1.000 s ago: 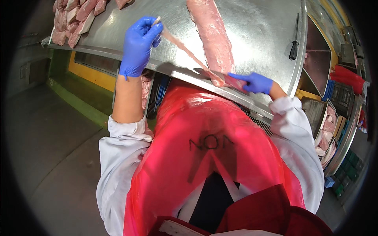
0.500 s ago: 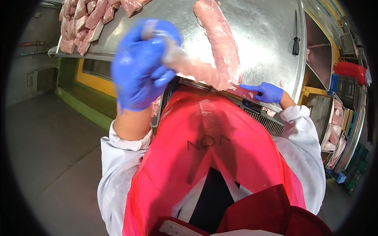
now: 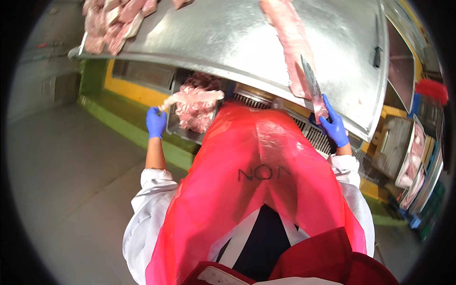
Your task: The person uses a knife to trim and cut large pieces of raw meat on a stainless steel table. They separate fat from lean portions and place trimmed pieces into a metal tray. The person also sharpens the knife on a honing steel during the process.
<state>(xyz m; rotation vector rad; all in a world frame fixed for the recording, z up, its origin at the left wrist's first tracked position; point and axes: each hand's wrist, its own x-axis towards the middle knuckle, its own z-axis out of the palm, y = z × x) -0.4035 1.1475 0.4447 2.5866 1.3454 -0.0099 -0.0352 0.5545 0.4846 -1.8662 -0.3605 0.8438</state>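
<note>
While the left hand (image 3: 156,124) pinches one end of a pale meat strip (image 3: 197,96) over the trimmings (image 3: 192,121), left of centre, the right hand (image 3: 335,126) grips a knife (image 3: 311,80) before the long loin (image 3: 294,50), upper right of centre; a loose pinch could drop the strip, a careless turn nick the loin.

"What do you see on the table (image 3: 218,35)?"
"A meat pile (image 3: 116,23) toward its left, a long meat piece (image 3: 292,42) right of its middle, a tool (image 3: 377,57) by its right edge."
"And off it?"
"Scraps (image 3: 194,118) in a bin (image 3: 172,125) beside its near edge, a meat strip (image 3: 197,96) over them. The knife (image 3: 309,78)? Above its near edge."
</note>
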